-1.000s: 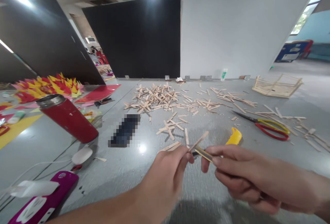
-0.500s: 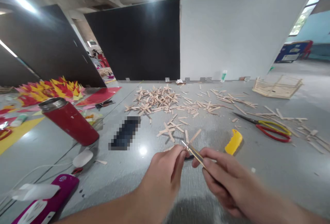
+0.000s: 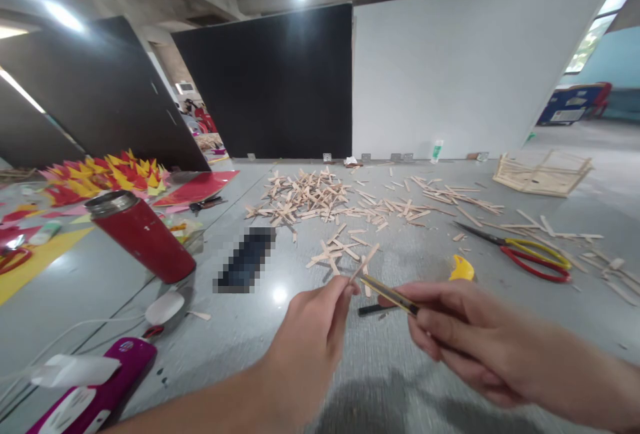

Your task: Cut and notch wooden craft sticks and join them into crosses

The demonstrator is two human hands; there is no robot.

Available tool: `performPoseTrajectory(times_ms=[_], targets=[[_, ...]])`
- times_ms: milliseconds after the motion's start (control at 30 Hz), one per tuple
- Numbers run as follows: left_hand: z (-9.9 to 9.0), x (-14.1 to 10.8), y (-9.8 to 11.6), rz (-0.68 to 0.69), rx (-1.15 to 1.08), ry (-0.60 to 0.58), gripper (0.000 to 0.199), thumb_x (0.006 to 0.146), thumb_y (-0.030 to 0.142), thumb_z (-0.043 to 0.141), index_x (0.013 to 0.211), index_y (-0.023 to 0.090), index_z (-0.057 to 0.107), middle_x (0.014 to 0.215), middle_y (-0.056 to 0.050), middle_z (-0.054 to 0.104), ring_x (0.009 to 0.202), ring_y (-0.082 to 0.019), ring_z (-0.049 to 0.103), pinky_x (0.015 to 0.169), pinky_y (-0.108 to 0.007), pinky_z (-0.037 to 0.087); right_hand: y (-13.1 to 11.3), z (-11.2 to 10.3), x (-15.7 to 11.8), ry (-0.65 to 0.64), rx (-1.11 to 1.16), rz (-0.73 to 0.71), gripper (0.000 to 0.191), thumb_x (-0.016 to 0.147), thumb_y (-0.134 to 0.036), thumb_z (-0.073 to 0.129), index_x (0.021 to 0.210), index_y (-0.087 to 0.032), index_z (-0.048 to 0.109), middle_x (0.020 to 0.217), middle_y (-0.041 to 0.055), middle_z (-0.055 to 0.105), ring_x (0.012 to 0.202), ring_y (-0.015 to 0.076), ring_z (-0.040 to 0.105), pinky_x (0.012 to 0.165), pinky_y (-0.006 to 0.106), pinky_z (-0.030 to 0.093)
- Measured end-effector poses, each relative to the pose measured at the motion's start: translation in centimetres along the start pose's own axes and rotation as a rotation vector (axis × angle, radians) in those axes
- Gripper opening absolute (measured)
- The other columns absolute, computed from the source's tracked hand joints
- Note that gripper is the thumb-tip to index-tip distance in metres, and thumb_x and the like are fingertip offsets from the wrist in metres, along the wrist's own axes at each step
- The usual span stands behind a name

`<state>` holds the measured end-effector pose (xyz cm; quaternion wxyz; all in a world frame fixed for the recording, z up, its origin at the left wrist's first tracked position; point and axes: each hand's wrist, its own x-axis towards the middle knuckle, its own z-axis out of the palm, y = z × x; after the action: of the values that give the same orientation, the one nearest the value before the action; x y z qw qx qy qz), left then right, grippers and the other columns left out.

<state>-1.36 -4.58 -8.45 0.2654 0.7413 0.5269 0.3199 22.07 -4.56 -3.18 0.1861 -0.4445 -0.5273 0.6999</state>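
Between thumb and fingers, my left hand (image 3: 315,331) pinches a thin wooden stick (image 3: 367,262), which points up and to the right. My right hand (image 3: 465,334) is closed round a utility knife (image 3: 391,294), its tip pointing left, close to the stick. Whether the blade touches the stick I cannot tell. Under the knife a black strip (image 3: 377,310) lies on the grey table (image 3: 280,381). A yellow plastic piece (image 3: 461,268) shows just behind my right hand, its lower part hidden. Several loose sticks (image 3: 331,255) lie just beyond my left hand.
Further back is a heap of short sticks (image 3: 305,194). At right lie scissors (image 3: 535,254) and a small stick-built frame (image 3: 543,177). On the left are a red flask (image 3: 145,237), a pixelated dark object (image 3: 247,261), a purple power strip (image 3: 117,374) and folded paper (image 3: 107,174).
My right hand has drawn the knife slightly right and away from my left fingers, now covering more of the yellow piece. The stick in my left hand is tilted more upright. The view shifted slightly.
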Motion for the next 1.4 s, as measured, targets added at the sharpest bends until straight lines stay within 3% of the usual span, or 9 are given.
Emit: performPoseTrajectory(times_ms=[133, 267, 467, 633, 733, 900, 1100, 1300, 1400], targets=[[0.0, 0.0, -0.1, -0.003, 0.014, -0.022, 0.034, 0.110, 0.031, 0.035, 0.101, 0.020, 0.066, 0.066, 0.004, 0.053, 0.055, -0.013, 0.041, 0.061, -0.027, 0.034, -0.5, -1.6, 0.6, 0.074, -0.098, -0.042, 0.056, 0.093, -0.071, 0.064, 0.122, -0.023, 0.068, 0.077, -0.0042, 0.056, 0.047, 0.0051, 0.025, 0.040, 0.019, 0.020], [0.0, 0.0, -0.1, -0.006, 0.010, -0.047, 0.033, 0.110, 0.032, 0.037, 0.097, 0.020, 0.065, 0.067, 0.004, 0.056, 0.055, -0.012, 0.044, 0.059, -0.026, 0.033, -0.5, -2.9, 1.1, 0.146, -0.452, -0.218, 0.046, 0.105, -0.060, 0.051, 0.108, -0.021, 0.074, 0.072, -0.0023, 0.058, 0.054, 0.0094, 0.041, 0.047, 0.021, 0.033], [-0.5, 0.4, -0.3, 0.003, -0.042, 0.067, 0.051, 0.112, 0.043, 0.036, 0.073, 0.019, 0.058, 0.058, 0.005, 0.041, 0.053, -0.012, 0.036, 0.055, -0.026, 0.027, 0.9, -2.4, 0.7, 0.363, -1.008, -0.577, 0.037, 0.107, -0.042, 0.053, 0.140, -0.036, 0.070, 0.108, 0.0037, 0.082, 0.089, 0.0214, 0.074, 0.082, 0.033, 0.055], [-0.1, 0.3, -0.3, -0.042, -0.254, 0.094, 0.048, 0.109, 0.057, 0.042, 0.097, 0.019, 0.069, 0.067, 0.003, 0.054, 0.058, -0.013, 0.047, 0.053, -0.023, 0.033, 1.6, -0.7, 0.5, 0.543, -0.870, -0.601, 0.041, 0.109, -0.042, 0.045, 0.130, -0.026, 0.078, 0.066, 0.0004, 0.072, 0.055, 0.0163, 0.063, 0.053, 0.026, 0.048], [0.5, 0.2, 0.0, -0.074, -0.250, 0.011, 0.044, 0.101, 0.059, 0.059, 0.115, 0.019, 0.068, 0.077, -0.001, 0.066, 0.055, -0.013, 0.052, 0.048, -0.022, 0.035, 1.8, 0.2, 0.6, 0.488, -0.730, -0.548, 0.044, 0.112, -0.043, 0.042, 0.127, -0.023, 0.077, 0.051, -0.0049, 0.057, 0.045, 0.0124, 0.052, 0.044, 0.023, 0.038], [1.2, -0.3, -0.1, -0.002, -0.240, -0.034, 0.043, 0.110, 0.050, 0.040, 0.094, 0.019, 0.065, 0.070, 0.000, 0.060, 0.052, -0.012, 0.047, 0.050, -0.023, 0.035, 2.1, 1.0, 0.3, 0.422, -0.743, -0.580, 0.043, 0.112, -0.040, 0.040, 0.120, -0.023, 0.078, 0.050, -0.0047, 0.059, 0.045, 0.0119, 0.055, 0.051, 0.022, 0.044], [1.1, -0.3, -0.2, 0.002, -0.257, -0.037, 0.039, 0.112, 0.042, 0.035, 0.082, 0.022, 0.049, 0.059, 0.007, 0.038, 0.053, -0.012, 0.036, 0.054, -0.025, 0.030, 1.9, 0.2, -1.0, 0.620, -0.964, -0.637, 0.033, 0.103, -0.047, 0.060, 0.126, -0.030, 0.077, 0.095, 0.0066, 0.084, 0.069, 0.0230, 0.075, 0.055, 0.029, 0.057], [0.4, 0.2, 0.6, -0.060, -0.255, -0.193, 0.042, 0.111, 0.040, 0.037, 0.073, 0.023, 0.045, 0.057, 0.007, 0.035, 0.053, -0.013, 0.034, 0.054, -0.027, 0.026, 1.2, -1.9, -2.3, 0.506, -1.401, -0.890, 0.040, 0.108, -0.027, 0.047, 0.141, -0.029, 0.069, 0.098, 0.0092, 0.081, 0.073, 0.0270, 0.076, 0.056, 0.035, 0.055], [0.0, 0.4, 0.9, -0.035, -0.256, -0.256, 0.043, 0.110, 0.037, 0.038, 0.070, 0.022, 0.045, 0.058, 0.006, 0.038, 0.056, -0.013, 0.038, 0.056, -0.027, 0.028, 2.3, -2.4, -2.9, 0.530, -1.667, -0.985, 0.061, 0.099, -0.009, 0.040, 0.159, -0.019, 0.050, 0.123, 0.0168, 0.077, 0.103, 0.0370, 0.075, 0.076, 0.045, 0.058]])
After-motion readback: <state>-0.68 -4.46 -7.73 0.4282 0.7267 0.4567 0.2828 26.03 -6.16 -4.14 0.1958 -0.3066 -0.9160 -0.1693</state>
